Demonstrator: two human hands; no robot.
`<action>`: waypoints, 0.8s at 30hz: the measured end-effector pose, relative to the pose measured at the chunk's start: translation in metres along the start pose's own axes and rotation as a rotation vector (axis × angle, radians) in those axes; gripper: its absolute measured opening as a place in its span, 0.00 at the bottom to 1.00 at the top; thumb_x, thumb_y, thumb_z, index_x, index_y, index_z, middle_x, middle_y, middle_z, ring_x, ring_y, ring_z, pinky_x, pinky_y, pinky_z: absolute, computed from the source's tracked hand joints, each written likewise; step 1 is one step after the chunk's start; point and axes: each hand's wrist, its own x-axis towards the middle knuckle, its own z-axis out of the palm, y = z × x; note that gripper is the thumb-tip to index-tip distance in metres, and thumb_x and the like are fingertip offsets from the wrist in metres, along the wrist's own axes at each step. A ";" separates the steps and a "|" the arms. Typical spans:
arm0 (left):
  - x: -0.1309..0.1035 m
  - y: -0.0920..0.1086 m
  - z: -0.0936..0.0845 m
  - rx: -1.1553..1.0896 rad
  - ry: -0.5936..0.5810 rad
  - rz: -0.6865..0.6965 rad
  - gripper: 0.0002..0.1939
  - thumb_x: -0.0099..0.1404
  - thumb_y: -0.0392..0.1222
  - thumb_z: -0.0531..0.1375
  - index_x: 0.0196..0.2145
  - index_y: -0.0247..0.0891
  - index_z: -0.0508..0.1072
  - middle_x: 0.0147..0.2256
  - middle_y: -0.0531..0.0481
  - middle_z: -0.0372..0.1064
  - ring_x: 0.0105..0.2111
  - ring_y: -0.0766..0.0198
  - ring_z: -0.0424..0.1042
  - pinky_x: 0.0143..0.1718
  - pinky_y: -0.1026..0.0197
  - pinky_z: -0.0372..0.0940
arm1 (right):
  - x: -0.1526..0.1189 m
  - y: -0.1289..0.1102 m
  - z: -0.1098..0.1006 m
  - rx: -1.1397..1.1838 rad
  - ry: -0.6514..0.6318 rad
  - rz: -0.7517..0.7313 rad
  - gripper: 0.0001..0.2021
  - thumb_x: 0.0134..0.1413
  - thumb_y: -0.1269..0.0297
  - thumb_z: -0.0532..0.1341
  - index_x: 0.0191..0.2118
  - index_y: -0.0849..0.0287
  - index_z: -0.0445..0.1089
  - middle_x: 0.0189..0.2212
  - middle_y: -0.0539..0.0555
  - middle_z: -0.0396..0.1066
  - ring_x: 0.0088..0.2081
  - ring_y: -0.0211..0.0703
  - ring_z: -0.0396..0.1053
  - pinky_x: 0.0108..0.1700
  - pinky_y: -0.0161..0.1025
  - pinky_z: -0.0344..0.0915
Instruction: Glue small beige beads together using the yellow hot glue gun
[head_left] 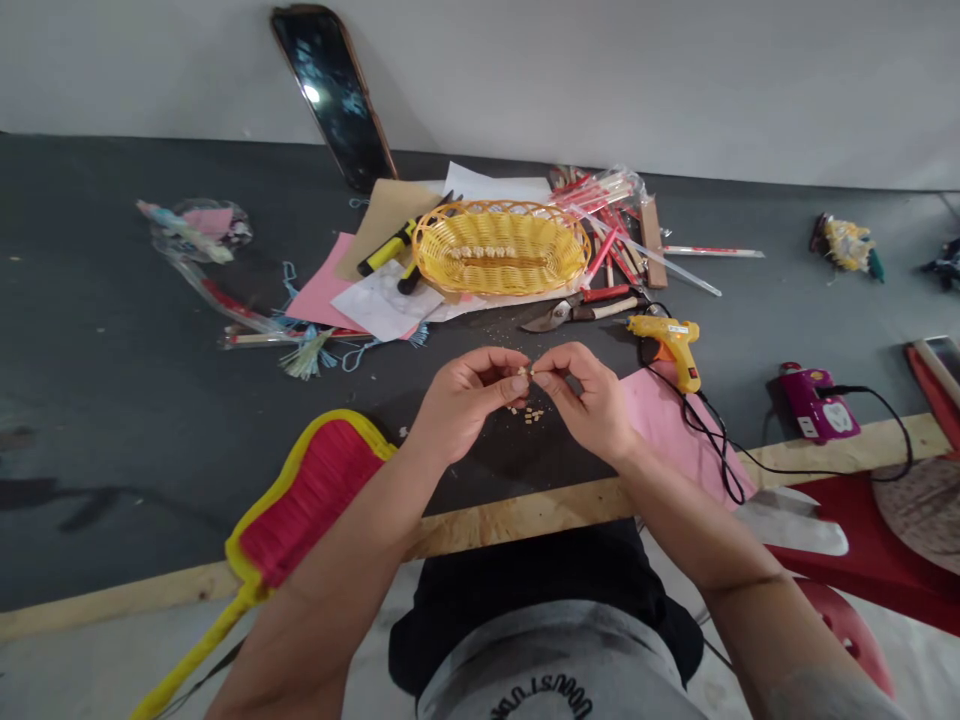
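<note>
My left hand [480, 392] is closed in a pinch, thumb against forefinger, on a tiny pale beige cluster [523, 372]. Fingertip to fingertip with it, my right hand [583, 395] pinches at the same spot, on what looks like a small pale piece. Just below the hands, several short beige bits [533, 416] lie on the dark table, with crumbs around them. Beyond the hands stands a yellow woven basket [502, 280] with a row of pale flower-like pieces [484, 252] and a thin brown stick inside.
Pruning shears [574, 311] and a yellow glue gun [675, 350] lie to the right, its cord trailing near a purple power socket [817, 403]. A red and yellow fan [315, 490] is at left. A phone [334, 95] leans on the wall; paper and wrapped sticks surround the basket.
</note>
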 end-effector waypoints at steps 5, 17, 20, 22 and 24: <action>0.000 -0.004 -0.004 0.039 -0.030 0.020 0.13 0.48 0.40 0.76 0.33 0.38 0.82 0.27 0.52 0.75 0.25 0.68 0.73 0.30 0.65 0.72 | 0.001 0.001 -0.001 0.074 -0.007 -0.070 0.05 0.66 0.68 0.59 0.37 0.55 0.71 0.34 0.52 0.75 0.38 0.42 0.72 0.42 0.40 0.69; -0.002 -0.001 -0.001 0.006 -0.029 -0.008 0.13 0.51 0.43 0.76 0.35 0.38 0.83 0.28 0.51 0.78 0.27 0.68 0.76 0.31 0.66 0.75 | 0.001 0.008 0.001 0.124 0.026 -0.110 0.04 0.65 0.69 0.60 0.38 0.55 0.71 0.34 0.51 0.76 0.39 0.41 0.73 0.42 0.40 0.69; -0.003 0.000 -0.001 -0.009 -0.022 -0.025 0.13 0.50 0.43 0.76 0.34 0.38 0.83 0.28 0.51 0.78 0.27 0.67 0.76 0.31 0.66 0.75 | -0.001 0.008 0.002 0.117 0.025 -0.113 0.04 0.65 0.70 0.60 0.38 0.55 0.71 0.34 0.51 0.76 0.39 0.41 0.73 0.41 0.40 0.69; -0.002 0.000 0.000 -0.007 -0.010 -0.029 0.13 0.50 0.42 0.76 0.33 0.38 0.83 0.27 0.51 0.78 0.26 0.68 0.76 0.30 0.66 0.75 | -0.001 0.008 0.003 0.106 0.020 -0.115 0.04 0.65 0.70 0.60 0.38 0.55 0.71 0.35 0.51 0.75 0.39 0.41 0.73 0.41 0.40 0.69; -0.002 0.000 0.000 -0.001 0.006 -0.033 0.14 0.49 0.42 0.77 0.33 0.37 0.83 0.27 0.51 0.78 0.26 0.68 0.76 0.30 0.66 0.75 | -0.001 0.008 0.003 0.084 0.018 -0.106 0.05 0.66 0.69 0.59 0.38 0.55 0.70 0.34 0.51 0.75 0.38 0.41 0.72 0.40 0.40 0.68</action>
